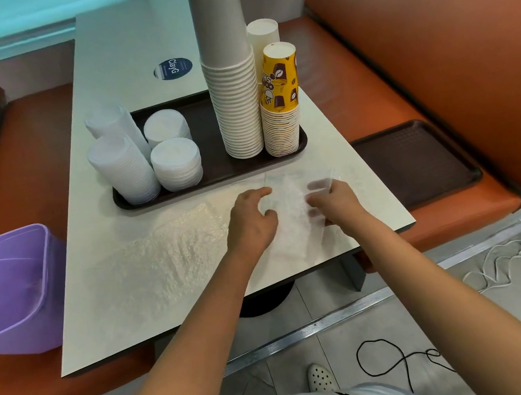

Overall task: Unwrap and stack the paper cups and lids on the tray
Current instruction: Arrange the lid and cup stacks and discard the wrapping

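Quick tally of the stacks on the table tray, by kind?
Lid stacks: 4
White cup stacks: 2
Yellow cup stacks: 1
Total: 7 stacks on the tray

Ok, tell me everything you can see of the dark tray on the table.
The tray is dark brown, rectangular, with rounded corners and a low raised rim; it looks like plastic. It lies flat across the table, beyond both hands, neither touching it. Four lid stacks stand on its left part; the tall grey-white cup stack, the yellow printed cup stack and another white stack stand on its right.
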Demonstrator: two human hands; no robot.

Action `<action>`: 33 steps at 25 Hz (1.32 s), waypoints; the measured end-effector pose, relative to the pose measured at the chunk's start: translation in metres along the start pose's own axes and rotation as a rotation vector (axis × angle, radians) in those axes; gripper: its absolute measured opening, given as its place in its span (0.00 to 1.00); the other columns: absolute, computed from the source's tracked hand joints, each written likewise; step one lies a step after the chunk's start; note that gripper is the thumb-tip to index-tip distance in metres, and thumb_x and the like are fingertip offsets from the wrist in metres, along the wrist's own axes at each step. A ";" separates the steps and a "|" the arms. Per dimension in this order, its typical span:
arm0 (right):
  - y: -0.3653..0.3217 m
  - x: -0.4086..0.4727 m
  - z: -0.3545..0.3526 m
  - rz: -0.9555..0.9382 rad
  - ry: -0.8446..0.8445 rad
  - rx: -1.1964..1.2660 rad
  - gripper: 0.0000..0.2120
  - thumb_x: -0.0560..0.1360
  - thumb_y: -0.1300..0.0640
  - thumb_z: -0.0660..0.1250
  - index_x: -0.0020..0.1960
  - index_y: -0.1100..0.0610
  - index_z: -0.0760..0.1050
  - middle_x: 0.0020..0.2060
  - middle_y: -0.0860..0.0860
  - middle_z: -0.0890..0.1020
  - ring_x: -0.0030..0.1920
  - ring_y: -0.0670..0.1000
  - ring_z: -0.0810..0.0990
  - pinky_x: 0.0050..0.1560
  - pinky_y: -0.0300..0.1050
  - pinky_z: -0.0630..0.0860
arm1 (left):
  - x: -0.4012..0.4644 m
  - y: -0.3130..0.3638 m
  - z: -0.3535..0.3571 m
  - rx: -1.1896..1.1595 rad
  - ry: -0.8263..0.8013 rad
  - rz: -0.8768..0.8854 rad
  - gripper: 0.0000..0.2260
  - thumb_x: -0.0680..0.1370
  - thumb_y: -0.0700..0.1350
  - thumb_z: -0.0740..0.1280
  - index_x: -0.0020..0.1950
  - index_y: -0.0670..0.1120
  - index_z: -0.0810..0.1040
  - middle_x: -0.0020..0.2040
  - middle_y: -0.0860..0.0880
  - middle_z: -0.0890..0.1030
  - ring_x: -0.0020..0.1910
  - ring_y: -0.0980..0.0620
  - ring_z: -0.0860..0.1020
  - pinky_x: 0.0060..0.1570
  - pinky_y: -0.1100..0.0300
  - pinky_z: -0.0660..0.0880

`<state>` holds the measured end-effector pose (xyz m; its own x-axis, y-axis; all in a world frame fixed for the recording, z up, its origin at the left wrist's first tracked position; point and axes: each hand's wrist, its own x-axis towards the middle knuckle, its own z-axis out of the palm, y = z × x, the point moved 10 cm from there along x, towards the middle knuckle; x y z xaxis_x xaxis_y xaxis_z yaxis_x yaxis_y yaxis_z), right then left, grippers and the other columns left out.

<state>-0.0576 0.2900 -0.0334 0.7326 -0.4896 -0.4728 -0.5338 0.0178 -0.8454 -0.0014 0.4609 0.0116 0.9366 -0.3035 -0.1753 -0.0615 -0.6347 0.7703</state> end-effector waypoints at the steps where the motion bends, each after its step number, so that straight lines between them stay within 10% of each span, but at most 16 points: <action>1: -0.001 0.003 -0.010 -0.052 0.071 -0.088 0.15 0.74 0.63 0.65 0.61 0.58 0.73 0.42 0.53 0.79 0.40 0.51 0.79 0.35 0.41 0.74 | 0.001 -0.008 0.002 0.058 0.013 -0.046 0.20 0.77 0.39 0.64 0.69 0.50 0.71 0.69 0.47 0.69 0.66 0.48 0.69 0.62 0.60 0.67; 4: -0.006 0.010 -0.028 -0.180 0.173 -0.282 0.14 0.75 0.59 0.66 0.60 0.58 0.73 0.38 0.48 0.76 0.47 0.54 0.78 0.46 0.45 0.74 | 0.004 -0.021 0.019 0.061 -0.059 -0.106 0.22 0.78 0.43 0.64 0.71 0.52 0.67 0.68 0.44 0.69 0.65 0.47 0.70 0.62 0.58 0.67; 10: -0.003 0.028 -0.042 -0.198 0.257 -0.653 0.17 0.76 0.52 0.65 0.61 0.59 0.74 0.61 0.57 0.74 0.61 0.60 0.71 0.57 0.53 0.70 | 0.010 -0.013 0.042 0.025 -0.160 -0.051 0.24 0.79 0.44 0.64 0.74 0.52 0.63 0.68 0.42 0.71 0.66 0.46 0.70 0.62 0.60 0.65; 19: -0.002 0.024 -0.039 -0.229 0.151 -0.469 0.12 0.76 0.54 0.65 0.42 0.62 0.71 0.43 0.58 0.76 0.42 0.56 0.74 0.41 0.47 0.69 | 0.025 -0.017 0.065 -0.503 -0.179 -0.393 0.31 0.74 0.44 0.72 0.73 0.42 0.64 0.62 0.44 0.75 0.51 0.49 0.76 0.42 0.61 0.75; 25: -0.004 0.025 -0.046 -0.249 0.087 -0.292 0.08 0.76 0.55 0.65 0.45 0.61 0.76 0.42 0.51 0.78 0.43 0.51 0.75 0.44 0.44 0.71 | 0.027 -0.007 0.077 -0.699 -0.202 -0.386 0.06 0.75 0.37 0.67 0.50 0.45 0.76 0.54 0.42 0.80 0.48 0.47 0.77 0.52 0.52 0.74; 33: -0.022 0.017 -0.040 -0.422 -0.017 -0.161 0.04 0.76 0.59 0.66 0.44 0.53 0.76 0.42 0.47 0.78 0.40 0.45 0.72 0.41 0.37 0.67 | 0.015 0.008 0.077 -0.896 -0.265 -0.321 0.16 0.78 0.35 0.63 0.63 0.48 0.71 0.56 0.45 0.80 0.55 0.44 0.79 0.57 0.48 0.74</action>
<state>-0.0502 0.2459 -0.0130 0.9064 -0.4103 -0.1001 -0.2445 -0.3165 -0.9165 -0.0144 0.3965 -0.0320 0.7486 -0.4301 -0.5046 0.5684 0.0247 0.8224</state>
